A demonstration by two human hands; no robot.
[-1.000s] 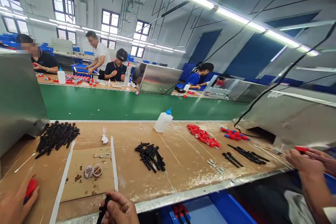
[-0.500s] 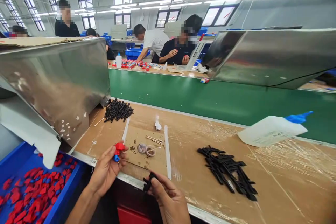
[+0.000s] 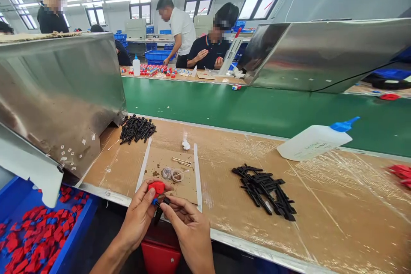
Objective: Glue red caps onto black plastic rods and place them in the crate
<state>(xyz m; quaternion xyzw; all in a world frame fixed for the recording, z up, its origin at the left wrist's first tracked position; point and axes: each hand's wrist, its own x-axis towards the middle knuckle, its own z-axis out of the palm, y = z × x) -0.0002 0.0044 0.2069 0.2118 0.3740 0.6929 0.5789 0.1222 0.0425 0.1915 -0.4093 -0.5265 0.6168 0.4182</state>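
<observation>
My left hand [image 3: 139, 212] is closed on a small red and blue plastic part [image 3: 157, 187], its red side facing up. Close beside it, my right hand [image 3: 188, 222] pinches a black plastic piece [image 3: 159, 212] against the blue end of that part; whether the two are joined I cannot tell. Both hands are over the table's front edge, just before a cardboard sheet [image 3: 188, 186]. On the sheet lie two small round clear dishes [image 3: 177, 175] and some cotton swabs [image 3: 183, 162].
Black piece piles lie at the back [image 3: 137, 129] and right [image 3: 266, 190]. A white bottle [image 3: 314, 142] lies tilted near the green belt [image 3: 192, 100]. A blue bin [image 3: 86, 222] of red and blue parts stands lower left. Metal housings [image 3: 64, 90] flank the belt; people work beyond.
My hands have come together, bringing the black piece to the red and blue part. The view has shifted slightly right. A person in white across the belt has straightened up.
</observation>
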